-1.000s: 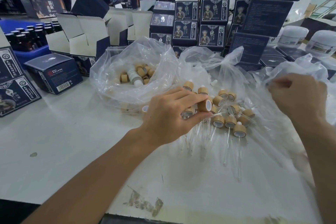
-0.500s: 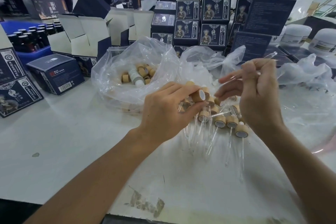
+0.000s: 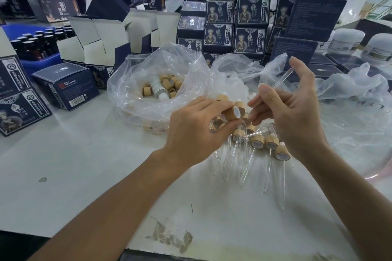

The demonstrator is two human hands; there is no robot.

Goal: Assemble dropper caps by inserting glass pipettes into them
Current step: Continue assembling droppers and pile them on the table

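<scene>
The small dark box [image 3: 65, 86] lying at the left of the desk [image 3: 84, 165] carries a red logo, white lettering that reads roughly "DICC", a line of Chinese characters too small to make out, and a barcode. The stacked boxes [image 3: 251, 25] behind show vertical Chinese print and round emblems, not legible.

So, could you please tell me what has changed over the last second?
The right hand left the bag at the right, took a glass pipette and brought it toward the cap. The left hand kept gripping that cap; the finished droppers stayed put.
</scene>
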